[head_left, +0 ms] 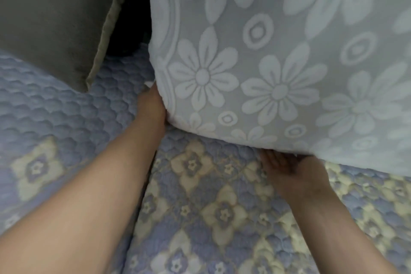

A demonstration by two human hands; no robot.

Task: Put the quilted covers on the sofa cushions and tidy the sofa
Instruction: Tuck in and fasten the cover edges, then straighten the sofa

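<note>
The big cushion [278, 62] fills the upper right of the frame, pale grey-white with raised daisy-like flowers and small ringed ovals, and a curved band running down its left edge. Its lower left corner hangs just above the quilted cover [200, 196] beneath it.

My left hand [153, 104] is pressed against that left edge near the corner, at the middle of the frame; its fingers go behind the fabric, so I cannot tell whether they are curled on it or flat. My right hand [287, 169] sits palm up under the cushion's bottom edge, lower right of centre, fingers slipping beneath it and lost in shadow; I cannot tell how they lie either.

The quilted cover spreads across the whole lower half, lavender with a scalloped stitch and cream four-petalled motifs, denser toward the lower right. In the upper left stands a plain grey-brown cushion [55, 18] with a lighter edge, its corner resting on the quilt. Between it and the flowered cushion is a dark gap.

Both cushions are cut off by the frame, and the picture is soft.
</note>
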